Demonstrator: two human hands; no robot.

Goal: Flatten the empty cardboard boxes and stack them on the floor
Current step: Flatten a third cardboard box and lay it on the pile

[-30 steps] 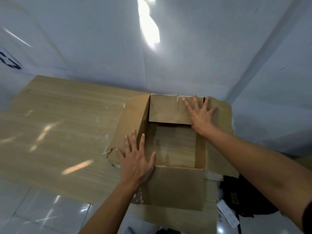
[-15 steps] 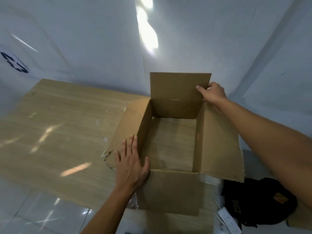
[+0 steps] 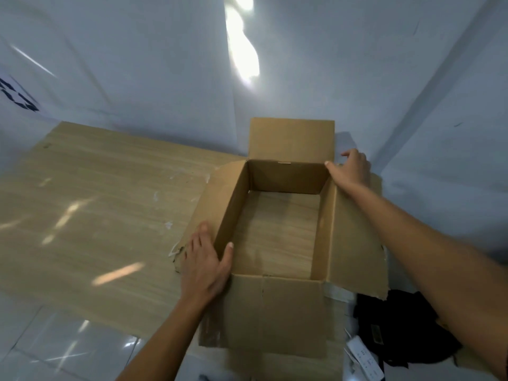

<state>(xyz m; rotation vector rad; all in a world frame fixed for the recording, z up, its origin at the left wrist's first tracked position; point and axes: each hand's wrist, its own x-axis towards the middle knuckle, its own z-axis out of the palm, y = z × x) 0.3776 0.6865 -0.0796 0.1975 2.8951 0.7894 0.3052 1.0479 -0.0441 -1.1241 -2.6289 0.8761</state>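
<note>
A brown cardboard box (image 3: 291, 317) stands upright on a wooden table (image 3: 96, 210), all its top flaps open. The table's wood shows through its open bottom. Its far flap stands up, and the side flaps splay outward. My left hand (image 3: 206, 265) grips the near left corner, thumb inside the left wall and fingers lying on the left flap. My right hand (image 3: 350, 170) holds the far right corner, thumb on the rim and fingers behind it.
A black bag (image 3: 395, 325) and a white power strip (image 3: 364, 358) lie on the floor at the lower right. Pale walls close in behind and to the right. Glossy white floor tiles (image 3: 55, 347) show below the table's near edge.
The far flap, pressed down over the opening a second ago, has swung up. My right hand moved from it to the far right corner. My left hand shifted to clasp the left wall.
</note>
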